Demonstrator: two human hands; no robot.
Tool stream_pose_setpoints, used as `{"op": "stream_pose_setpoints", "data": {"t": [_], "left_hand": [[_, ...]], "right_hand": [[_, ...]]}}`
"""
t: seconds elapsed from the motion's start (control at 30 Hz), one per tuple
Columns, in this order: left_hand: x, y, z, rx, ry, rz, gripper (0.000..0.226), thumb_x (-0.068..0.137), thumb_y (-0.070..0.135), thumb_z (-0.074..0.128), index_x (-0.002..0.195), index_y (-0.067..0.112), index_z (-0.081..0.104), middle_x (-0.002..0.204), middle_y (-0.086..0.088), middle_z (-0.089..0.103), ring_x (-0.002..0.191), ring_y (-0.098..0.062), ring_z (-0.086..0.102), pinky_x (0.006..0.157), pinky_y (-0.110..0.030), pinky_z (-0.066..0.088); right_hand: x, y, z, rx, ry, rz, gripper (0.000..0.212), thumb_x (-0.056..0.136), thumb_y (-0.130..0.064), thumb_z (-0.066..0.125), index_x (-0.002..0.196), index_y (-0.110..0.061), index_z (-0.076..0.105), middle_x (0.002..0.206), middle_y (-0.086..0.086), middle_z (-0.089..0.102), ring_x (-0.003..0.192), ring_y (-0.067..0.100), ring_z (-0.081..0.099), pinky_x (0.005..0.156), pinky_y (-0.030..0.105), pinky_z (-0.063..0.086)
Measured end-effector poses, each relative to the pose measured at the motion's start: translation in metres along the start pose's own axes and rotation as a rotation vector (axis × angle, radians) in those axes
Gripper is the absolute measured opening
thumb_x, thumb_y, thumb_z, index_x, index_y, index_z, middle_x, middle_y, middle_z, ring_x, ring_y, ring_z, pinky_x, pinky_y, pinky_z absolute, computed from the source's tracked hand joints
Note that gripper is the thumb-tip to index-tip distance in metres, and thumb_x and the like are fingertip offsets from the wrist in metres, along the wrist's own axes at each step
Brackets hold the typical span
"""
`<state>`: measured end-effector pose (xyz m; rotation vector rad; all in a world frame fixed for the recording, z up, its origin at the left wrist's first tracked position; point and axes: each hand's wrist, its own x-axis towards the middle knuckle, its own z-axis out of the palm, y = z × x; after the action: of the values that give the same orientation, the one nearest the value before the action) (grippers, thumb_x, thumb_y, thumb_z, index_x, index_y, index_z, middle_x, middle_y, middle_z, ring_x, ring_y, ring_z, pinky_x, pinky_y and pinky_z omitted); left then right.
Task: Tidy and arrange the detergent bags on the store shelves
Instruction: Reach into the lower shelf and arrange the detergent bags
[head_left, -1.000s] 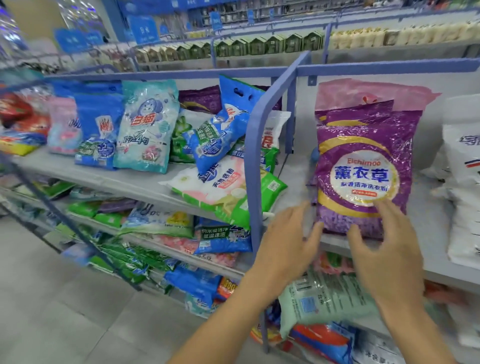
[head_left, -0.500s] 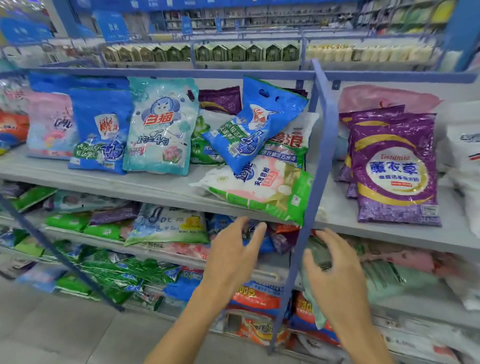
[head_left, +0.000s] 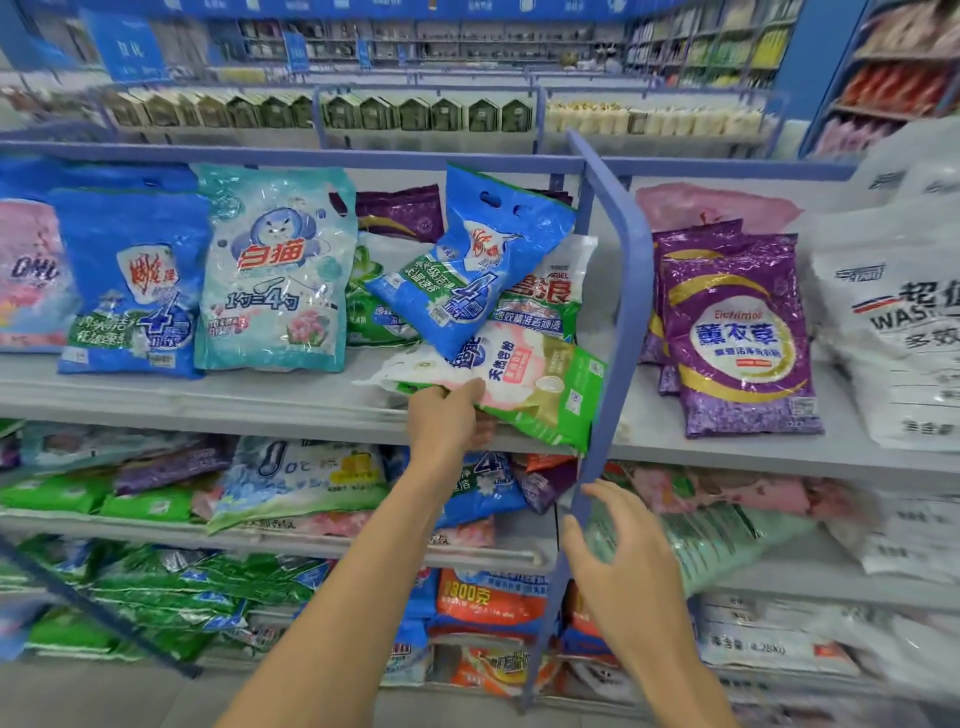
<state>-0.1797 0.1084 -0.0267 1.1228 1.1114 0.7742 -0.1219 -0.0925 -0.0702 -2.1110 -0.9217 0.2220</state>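
Observation:
A white, pink and green detergent bag (head_left: 524, 379) lies flat on the grey upper shelf (head_left: 208, 400), poking over its front edge. My left hand (head_left: 448, 421) grips that bag at its near left edge. A blue bag (head_left: 478, 260) leans tilted on top of it. To the left, a pale teal bag (head_left: 275, 270) and another blue bag (head_left: 130, 280) stand upright. Purple lavender bags (head_left: 737, 332) stand upright right of the blue divider rail (head_left: 618, 312). My right hand (head_left: 618, 566) hovers lower, fingers spread, holding nothing, just in front of the rail.
White sacks (head_left: 904, 322) crowd the upper shelf's far right. The lower shelves hold jumbled green (head_left: 156, 582), blue and orange bags (head_left: 488, 597). A slanted blue bar (head_left: 93, 613) crosses the lower left. More store aisles stand behind.
The view swung left from the purple bags. My left hand rose from below the shelf and took hold of the flat white, pink and green bag. My right hand stayed low and open.

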Motion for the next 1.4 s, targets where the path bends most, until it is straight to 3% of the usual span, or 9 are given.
{"op": "stream_pose_setpoints", "data": {"t": [0.27, 0.43, 0.6, 0.73, 0.83, 0.93, 1.0, 1.17, 1.4], "left_hand": [[-0.007, 0.041, -0.001, -0.339, -0.033, 0.145, 0.005, 0.1, 0.017, 0.057, 0.102, 0.018, 0.062, 0.088, -0.002, 0.067, 0.082, -0.022, 0.064, 0.074, -0.046, 0.057], [-0.015, 0.05, -0.049, -0.485, -0.046, 0.174, 0.01, 0.096, 0.021, 0.059, 0.087, 0.016, 0.057, 0.062, 0.005, 0.062, 0.062, -0.013, 0.06, 0.05, -0.026, 0.052], [-0.049, 0.048, -0.093, -0.561, -0.093, 0.223, 0.028, 0.097, 0.012, 0.048, 0.1, 0.013, 0.076, 0.103, -0.006, 0.078, 0.092, -0.022, 0.075, 0.086, -0.035, 0.062], [-0.079, 0.038, -0.112, -0.596, -0.128, 0.186, 0.036, 0.091, 0.018, 0.048, 0.106, 0.013, 0.08, 0.114, -0.012, 0.076, 0.102, -0.03, 0.074, 0.089, -0.046, 0.061], [-0.097, 0.029, -0.119, -0.609, -0.182, 0.149, 0.037, 0.087, 0.018, 0.048, 0.099, 0.01, 0.082, 0.106, -0.015, 0.077, 0.091, -0.031, 0.076, 0.076, -0.046, 0.064], [-0.107, 0.01, -0.132, -0.593, -0.22, 0.049, 0.041, 0.08, 0.019, 0.051, 0.105, 0.001, 0.079, 0.105, -0.021, 0.076, 0.086, -0.035, 0.076, 0.068, -0.045, 0.064], [-0.111, -0.005, -0.142, -0.559, -0.217, -0.017, 0.041, 0.081, 0.019, 0.054, 0.11, 0.002, 0.078, 0.112, -0.023, 0.074, 0.091, -0.037, 0.075, 0.075, -0.048, 0.064], [-0.105, -0.047, -0.187, -0.439, -0.154, -0.072, 0.061, 0.076, 0.016, 0.074, 0.135, 0.007, 0.061, 0.13, -0.028, 0.065, 0.115, -0.047, 0.065, 0.1, -0.064, 0.051], [-0.082, -0.075, -0.273, -0.327, -0.039, -0.247, 0.02, 0.104, 0.002, 0.044, 0.113, 0.0, 0.061, 0.062, -0.009, 0.074, 0.051, -0.017, 0.072, 0.043, -0.024, 0.054]], "right_hand": [[0.027, -0.008, 0.0, 0.131, -0.041, -0.041, 0.034, 0.1, -0.042, 0.059, 0.133, -0.033, 0.056, 0.121, -0.024, 0.051, 0.112, -0.002, 0.048, 0.094, 0.021, 0.036], [0.039, -0.011, 0.004, 0.358, -0.107, 0.038, 0.028, 0.098, -0.054, 0.054, 0.122, -0.041, 0.06, 0.116, -0.032, 0.06, 0.11, -0.012, 0.055, 0.086, 0.014, 0.041], [0.058, -0.026, 0.013, 0.961, -0.417, 0.303, 0.056, 0.083, -0.063, 0.051, 0.119, -0.023, 0.067, 0.113, -0.005, 0.077, 0.102, 0.009, 0.074, 0.083, 0.028, 0.057], [0.056, -0.045, 0.029, 1.171, -0.69, 0.46, 0.075, 0.078, -0.062, 0.064, 0.129, -0.006, 0.066, 0.127, 0.018, 0.07, 0.119, 0.036, 0.066, 0.101, 0.051, 0.053], [0.038, -0.06, 0.041, 1.322, -0.892, 0.409, 0.055, 0.088, -0.054, 0.052, 0.108, -0.012, 0.081, 0.12, 0.017, 0.074, 0.107, 0.033, 0.073, 0.085, 0.045, 0.062], [0.023, -0.062, 0.058, 1.348, -0.901, 0.313, 0.045, 0.078, -0.044, 0.073, 0.112, -0.014, 0.08, 0.118, 0.015, 0.075, 0.105, 0.034, 0.074, 0.081, 0.047, 0.062], [0.014, -0.057, 0.075, 1.248, -0.84, 0.295, 0.074, 0.07, -0.041, 0.089, 0.134, -0.013, 0.065, 0.129, 0.018, 0.069, 0.117, 0.041, 0.067, 0.097, 0.058, 0.055], [-0.013, -0.06, 0.104, 1.18, -0.77, 0.368, 0.061, 0.073, -0.025, 0.081, 0.13, -0.01, 0.065, 0.119, 0.021, 0.073, 0.104, 0.043, 0.071, 0.084, 0.051, 0.062], [-0.064, -0.104, 0.164, 1.088, -0.774, 0.456, 0.055, 0.069, -0.008, 0.082, 0.121, -0.003, 0.067, 0.109, 0.021, 0.076, 0.086, 0.035, 0.076, 0.068, 0.044, 0.064]]}}
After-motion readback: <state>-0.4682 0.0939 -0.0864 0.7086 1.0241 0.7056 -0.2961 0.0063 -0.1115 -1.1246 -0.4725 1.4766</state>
